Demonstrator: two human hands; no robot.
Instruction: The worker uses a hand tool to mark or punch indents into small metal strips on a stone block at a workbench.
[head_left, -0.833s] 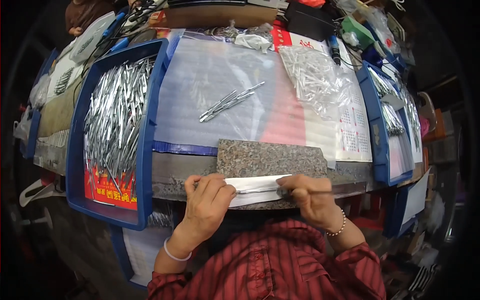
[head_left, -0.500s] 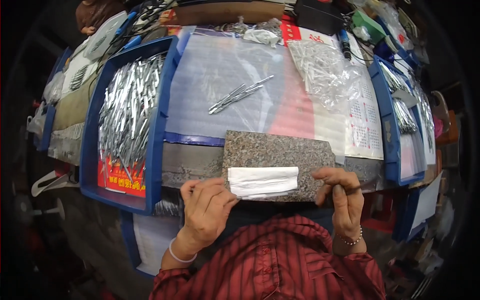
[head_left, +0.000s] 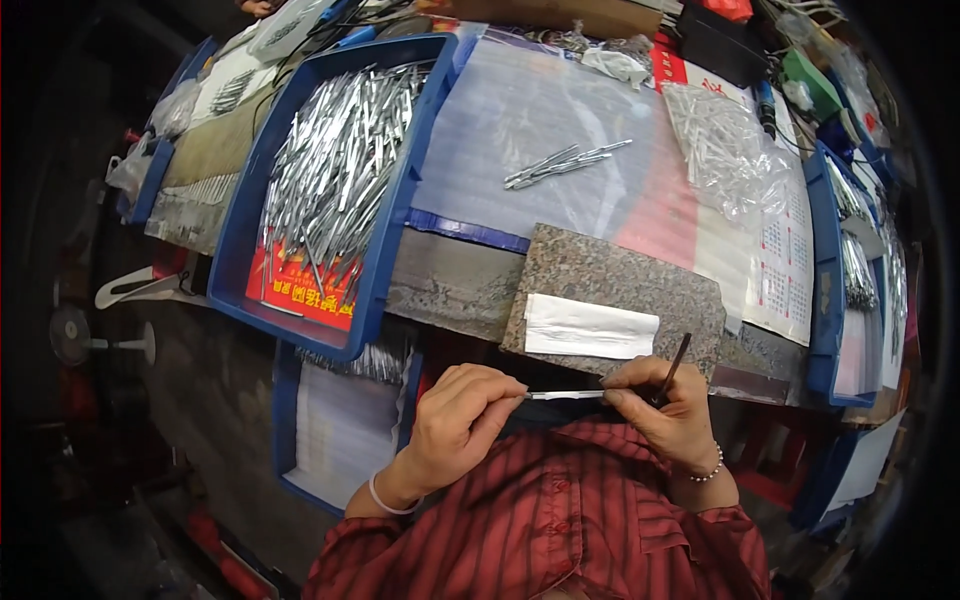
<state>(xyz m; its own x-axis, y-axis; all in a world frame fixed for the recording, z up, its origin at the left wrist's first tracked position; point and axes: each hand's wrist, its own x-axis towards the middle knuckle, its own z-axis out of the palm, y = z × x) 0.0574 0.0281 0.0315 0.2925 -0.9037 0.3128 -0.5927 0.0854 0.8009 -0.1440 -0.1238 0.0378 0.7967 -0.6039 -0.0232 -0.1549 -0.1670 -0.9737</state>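
Note:
My left hand (head_left: 462,412) and my right hand (head_left: 668,410) hold the two ends of a thin silver metal strip (head_left: 566,395) level in front of my chest. My right hand also grips a slim dark stick (head_left: 675,362) that points up and away. Just beyond my hands lies a speckled stone slab (head_left: 615,280) at the table's near edge, with a white pad (head_left: 588,327) on top of it.
A blue tray (head_left: 385,240) heaped with silver metal pieces stands at the left. A few loose metal pieces (head_left: 562,165) lie on a clear plastic sheet. A bag of metal parts (head_left: 722,140) and more blue trays (head_left: 822,290) are at the right.
My hands have left the slab and pulled back toward my chest. The metal strip now stretches between both hands. The view has tilted down.

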